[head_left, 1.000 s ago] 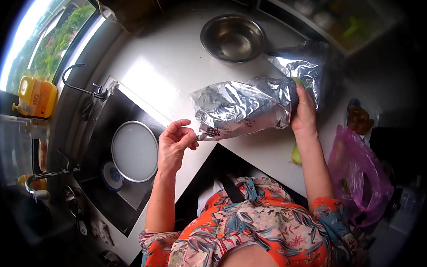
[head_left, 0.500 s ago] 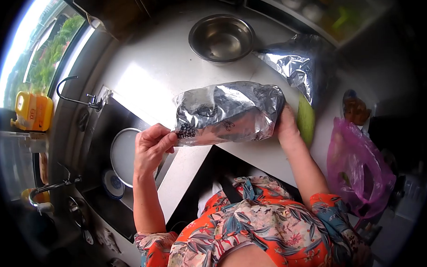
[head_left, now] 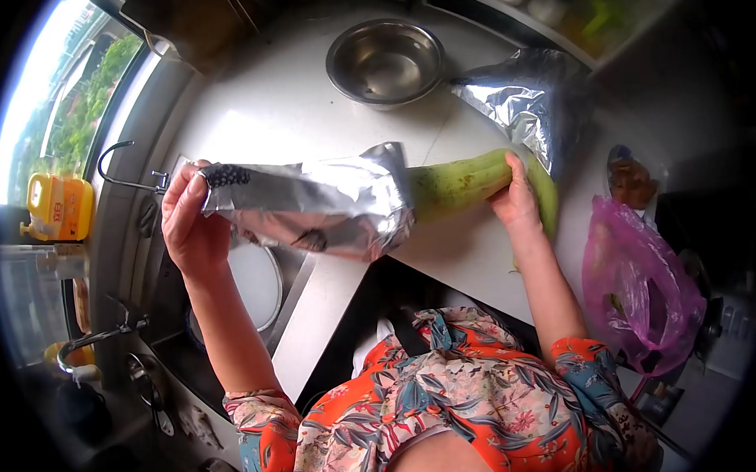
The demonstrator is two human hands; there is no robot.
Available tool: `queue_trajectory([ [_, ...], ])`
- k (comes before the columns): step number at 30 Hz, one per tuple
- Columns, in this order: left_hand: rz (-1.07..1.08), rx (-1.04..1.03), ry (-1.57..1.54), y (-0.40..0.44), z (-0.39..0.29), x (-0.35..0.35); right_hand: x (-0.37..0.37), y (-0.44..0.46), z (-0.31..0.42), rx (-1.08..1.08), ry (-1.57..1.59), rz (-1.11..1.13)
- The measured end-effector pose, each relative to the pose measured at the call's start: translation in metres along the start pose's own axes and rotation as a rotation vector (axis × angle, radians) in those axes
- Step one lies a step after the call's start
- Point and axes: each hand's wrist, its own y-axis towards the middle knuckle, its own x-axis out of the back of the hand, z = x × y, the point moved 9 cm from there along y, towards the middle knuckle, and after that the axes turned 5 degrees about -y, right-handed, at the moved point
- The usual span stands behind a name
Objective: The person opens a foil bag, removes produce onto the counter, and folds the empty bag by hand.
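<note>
My left hand (head_left: 192, 216) is closed on the end of a shiny silver foil bag (head_left: 319, 206) with dark printed patterns. A long pale-green gourd (head_left: 459, 186) sticks out of the bag's right end, and its left part is hidden inside. My right hand (head_left: 517, 199) grips the gourd's exposed right end, with the thumb along its tip. Both are held above the white counter. Just beyond that hand, a second green gourd (head_left: 544, 198) lies on the counter, partly under another silver bag (head_left: 527, 106).
A steel bowl (head_left: 384, 65) stands at the back of the counter. To the right hangs a pink plastic bag (head_left: 642, 289). On the left are a sink with a white round lid or plate (head_left: 256, 286), a curved tap (head_left: 113, 174) and a yellow bottle (head_left: 59, 205) by the window.
My left hand has moved left and up, drawing the foil bag along. The gourd, hidden inside before, now shows at the right end, and my right hand has shifted slightly right.
</note>
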Motion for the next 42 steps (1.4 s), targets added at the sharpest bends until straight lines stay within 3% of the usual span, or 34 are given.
queue_trajectory([
  [6,0.140,-0.015,-0.155,0.024,-0.007,0.004,0.005,0.006,0.008,0.093,-0.010,-0.047],
  [9,-0.017,-0.088,-0.237,0.031,-0.017,0.017,0.004,0.003,0.012,0.114,-0.020,-0.103],
  [11,0.033,-0.093,-0.236,0.040,-0.028,0.019,0.004,0.000,0.016,0.137,-0.045,-0.161],
  [17,0.128,-0.099,-0.207,0.064,-0.034,0.003,0.010,0.010,0.016,0.130,-0.101,-0.074],
  [18,0.206,-0.068,-0.208,0.064,-0.034,-0.013,0.008,0.006,0.020,0.130,-0.172,-0.108],
  [21,0.136,-0.095,-0.139,0.070,-0.033,-0.013,0.012,0.003,0.034,0.199,-0.495,-0.163],
  [24,0.179,-0.032,-0.086,0.071,-0.015,-0.016,-0.007,-0.021,0.058,0.432,-1.052,-0.197],
  [25,0.021,-0.071,-0.058,0.068,-0.010,-0.012,-0.023,-0.040,0.068,0.633,-1.247,-0.199],
  [27,0.206,-0.002,-0.084,0.066,0.006,-0.017,-0.068,-0.084,0.072,1.053,-1.622,-0.194],
  [31,0.052,0.017,0.138,0.062,0.028,-0.051,-0.182,-0.155,0.095,1.156,-1.151,0.360],
  [33,0.083,0.079,0.283,0.058,0.039,-0.085,-0.249,-0.187,0.093,1.310,-1.072,0.561],
  [35,0.190,0.083,0.335,0.059,0.045,-0.111,-0.288,-0.169,0.076,1.249,-1.193,0.614],
  [37,0.239,0.002,0.655,0.062,0.030,-0.110,-0.294,-0.139,0.069,1.027,-0.970,0.718],
  [39,0.286,-0.315,0.961,0.061,0.011,-0.093,-0.286,-0.120,0.063,0.848,-0.796,0.836],
  [40,0.317,-0.365,1.157,0.057,0.009,-0.082,-0.279,-0.111,0.060,0.753,-0.789,0.848],
  [42,0.356,-0.225,1.359,0.056,0.038,-0.041,-0.269,-0.097,0.060,0.679,-0.716,0.875],
])
